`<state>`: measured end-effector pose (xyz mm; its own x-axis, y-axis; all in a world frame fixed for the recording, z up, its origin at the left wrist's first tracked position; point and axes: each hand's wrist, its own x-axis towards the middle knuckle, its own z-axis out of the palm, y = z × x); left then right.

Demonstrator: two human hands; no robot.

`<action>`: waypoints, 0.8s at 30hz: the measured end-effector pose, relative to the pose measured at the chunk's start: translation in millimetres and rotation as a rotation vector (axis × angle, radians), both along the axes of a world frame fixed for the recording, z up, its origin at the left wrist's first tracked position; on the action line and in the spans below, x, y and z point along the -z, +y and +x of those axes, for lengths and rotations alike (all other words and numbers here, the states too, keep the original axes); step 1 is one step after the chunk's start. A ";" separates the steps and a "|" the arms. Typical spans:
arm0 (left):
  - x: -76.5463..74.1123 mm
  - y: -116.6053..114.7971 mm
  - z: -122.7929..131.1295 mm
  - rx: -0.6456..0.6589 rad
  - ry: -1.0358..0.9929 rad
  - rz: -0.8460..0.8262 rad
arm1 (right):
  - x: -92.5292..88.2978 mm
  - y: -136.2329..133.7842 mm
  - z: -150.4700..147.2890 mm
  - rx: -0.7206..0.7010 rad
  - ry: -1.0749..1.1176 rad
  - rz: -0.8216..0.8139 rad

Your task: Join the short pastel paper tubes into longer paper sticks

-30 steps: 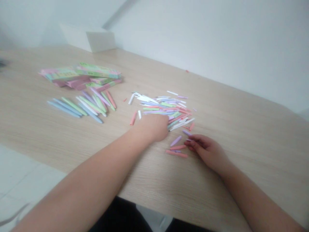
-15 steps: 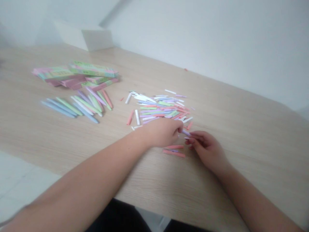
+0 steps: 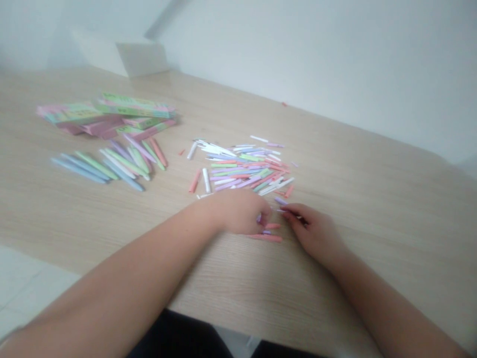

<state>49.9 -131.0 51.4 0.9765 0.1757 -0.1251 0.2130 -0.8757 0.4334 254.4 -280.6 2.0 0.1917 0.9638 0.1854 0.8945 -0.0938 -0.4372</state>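
My left hand (image 3: 242,211) is curled closed over the near side of a heap of pastel pen parts (image 3: 246,171). A small purple pen piece (image 3: 259,219) shows between its fingers. My right hand (image 3: 316,231) is closed in a pinch on a purple pen part (image 3: 280,201), which sticks out from the fingertips toward the heap. A thin pale piece also shows at those fingertips. Two coral pen pieces (image 3: 274,239) with a little purple piece between them lie on the table under my left fingers, partly hidden.
Several whole pastel pens (image 3: 128,166) lie side by side to the left. Behind them are piled pink and green pen boxes (image 3: 137,107). A white open box (image 3: 143,59) stands against the wall at the back. The wooden table's (image 3: 231,278) front edge is close to my lap.
My left hand has drawn away from the right fingertips, down and to the left, over the coral pieces. The right hand keeps its pinch. The whole view has shifted slightly.
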 end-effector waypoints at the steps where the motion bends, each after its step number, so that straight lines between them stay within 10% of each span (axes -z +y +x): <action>1: 0.5 -0.5 0.2 -0.006 -0.001 0.008 | 0.4 0.2 0.2 0.001 0.004 0.000; 16: -3.7 -12.1 2.6 -0.004 0.037 0.113 | -10.0 -7.9 -2.2 0.116 0.200 0.120; 24: 5.0 -17.2 7.9 -0.030 -0.014 0.235 | -46.6 -40.2 -19.1 -0.483 0.425 -0.518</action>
<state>57.8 -148.2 46.4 0.9717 0.2275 -0.0633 0.2360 -0.9462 0.2215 235.3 -320.8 48.6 -0.3121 0.9014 -0.3003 0.6561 -0.0241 -0.7542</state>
